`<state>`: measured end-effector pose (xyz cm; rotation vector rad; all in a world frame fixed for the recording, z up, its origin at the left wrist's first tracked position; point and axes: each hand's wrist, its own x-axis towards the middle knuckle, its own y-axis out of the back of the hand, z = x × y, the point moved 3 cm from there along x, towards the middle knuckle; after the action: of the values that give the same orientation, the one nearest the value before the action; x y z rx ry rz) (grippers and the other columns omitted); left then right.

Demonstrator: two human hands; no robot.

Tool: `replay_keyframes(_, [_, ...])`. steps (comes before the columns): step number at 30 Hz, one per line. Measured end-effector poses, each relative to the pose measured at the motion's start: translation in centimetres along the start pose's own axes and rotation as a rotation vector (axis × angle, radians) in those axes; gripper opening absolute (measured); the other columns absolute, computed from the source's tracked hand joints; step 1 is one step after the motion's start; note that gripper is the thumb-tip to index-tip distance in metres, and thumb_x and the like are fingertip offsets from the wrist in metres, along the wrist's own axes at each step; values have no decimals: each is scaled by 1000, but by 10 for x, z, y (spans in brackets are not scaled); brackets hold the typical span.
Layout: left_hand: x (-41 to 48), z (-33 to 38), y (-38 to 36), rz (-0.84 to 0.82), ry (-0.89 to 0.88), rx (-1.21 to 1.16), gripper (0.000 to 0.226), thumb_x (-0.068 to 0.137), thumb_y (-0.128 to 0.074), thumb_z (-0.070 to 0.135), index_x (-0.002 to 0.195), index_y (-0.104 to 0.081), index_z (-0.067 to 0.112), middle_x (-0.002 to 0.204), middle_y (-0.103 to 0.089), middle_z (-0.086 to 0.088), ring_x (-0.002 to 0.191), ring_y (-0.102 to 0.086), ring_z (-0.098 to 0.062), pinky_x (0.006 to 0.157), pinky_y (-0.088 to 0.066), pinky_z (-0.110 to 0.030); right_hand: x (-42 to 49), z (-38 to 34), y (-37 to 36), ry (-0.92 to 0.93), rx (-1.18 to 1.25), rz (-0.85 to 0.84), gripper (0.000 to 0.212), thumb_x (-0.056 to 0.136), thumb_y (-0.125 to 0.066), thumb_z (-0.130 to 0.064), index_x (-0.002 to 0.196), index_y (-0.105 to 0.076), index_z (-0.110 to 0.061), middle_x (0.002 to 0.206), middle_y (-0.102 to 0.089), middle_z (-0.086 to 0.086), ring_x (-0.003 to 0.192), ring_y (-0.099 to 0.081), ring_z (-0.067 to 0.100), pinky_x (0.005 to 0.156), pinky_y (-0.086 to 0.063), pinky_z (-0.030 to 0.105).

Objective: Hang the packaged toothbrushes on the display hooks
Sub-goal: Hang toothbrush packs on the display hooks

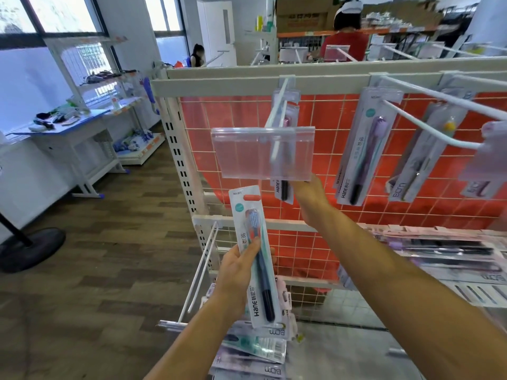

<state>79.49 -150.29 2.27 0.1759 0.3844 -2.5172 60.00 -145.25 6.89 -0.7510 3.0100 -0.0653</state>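
Note:
My left hand point(236, 272) grips a packaged toothbrush point(253, 259) with a dark blue handle, held upright below the upper display hook point(275, 116). That hook carries a clear price tag holder point(247, 152) at its tip and one hanging toothbrush pack point(284, 187) behind it. My right hand point(310, 198) reaches up under the tag holder, next to the bottom of that hanging pack; its fingers are hidden behind the holder. More packaged toothbrushes point(359, 149) hang on hooks to the right.
A red-backed wire grid panel point(233, 116) holds the hooks. An empty lower hook point(203, 267) juts out at left. Loose toothbrush packs point(255, 349) lie stacked below my hands and on the shelf point(450, 253) at right. Two people stand beyond the rack.

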Motion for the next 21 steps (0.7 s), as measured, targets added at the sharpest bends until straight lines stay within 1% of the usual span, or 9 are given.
replay_keyframes(2, [0, 2, -5, 1, -5, 0, 39, 92, -58, 31, 112, -62, -2, 104, -69, -25, 96, -65, -45, 88, -54, -56, -8, 14, 13, -10, -17, 44, 33, 97, -56, -29, 119, -54, -6, 114, -64, 7, 99, -62, 15, 79, -50, 22])
replay_keyframes(4, [-1, 4, -10, -2, -17, -5, 46, 85, -61, 36, 111, -64, -2, 105, -69, -24, 99, -64, -45, 92, -52, -56, -16, 23, 23, -43, -57, 92, 29, 95, -58, -31, 115, -53, -10, 117, -61, 6, 109, -58, 21, 97, -47, 36])
replay_keyframes(5, [-2, 5, -14, -14, -23, -6, 49, 82, -62, 39, 111, -64, -2, 106, -69, -25, 102, -63, -46, 94, -51, -57, -21, 26, 28, -61, -67, 100, 26, 95, -59, -31, 112, -53, -12, 117, -60, 5, 111, -56, 22, 101, -46, 39])
replay_keyframes(8, [-4, 4, -27, -39, -39, 3, 54, 80, -64, 41, 112, -63, -3, 109, -66, -29, 106, -59, -51, 96, -47, -62, -32, 33, 41, -84, -54, 112, 13, 97, -56, -23, 106, -54, -15, 107, -62, 4, 105, -59, 21, 97, -48, 38])
replay_keyframes(10, [-6, 2, -37, -37, -46, 31, 48, 81, -63, 41, 107, -64, 0, 100, -68, -24, 93, -63, -44, 95, -48, -62, -43, 34, 51, -89, -43, 86, 6, 98, -54, -20, 99, -58, -16, 100, -64, 4, 99, -62, 22, 87, -52, 36])
replay_keyframes(13, [-10, -6, -53, -57, -51, 87, 29, 91, -60, 37, 97, -68, 9, 92, -70, -17, 85, -65, -36, 90, -52, -58, -69, 33, 64, -75, -30, -22, 7, 99, -52, -17, 98, -58, -16, 98, -66, 6, 91, -65, 21, 84, -54, 35])
replay_keyframes(15, [-12, -11, -65, -57, -51, 99, 24, 93, -58, 35, 92, -69, 13, 86, -70, -12, 81, -65, -31, 89, -54, -55, -84, 33, 73, -71, -49, -84, 9, 99, -52, -15, 101, -61, -13, 98, -68, 8, 88, -65, 22, 82, -55, 35])
replay_keyframes(18, [-16, -21, -87, -41, -77, 141, 19, 94, -59, 33, 95, -69, 18, 82, -72, -3, 79, -66, -23, 86, -56, -50, -106, 30, 87, -77, -10, -168, 17, 97, -55, -14, 108, -64, -6, 97, -69, 10, 84, -63, 22, 77, -54, 34])
replay_keyframes(21, [-25, -31, -113, -51, -114, 156, 20, 94, -59, 32, 105, -69, 18, 92, -74, -4, 87, -69, -24, 89, -55, -49, -130, 26, 110, -79, 15, -239, 17, 96, -56, -18, 105, -69, -11, 101, -72, 10, 90, -68, 24, 85, -57, 38])
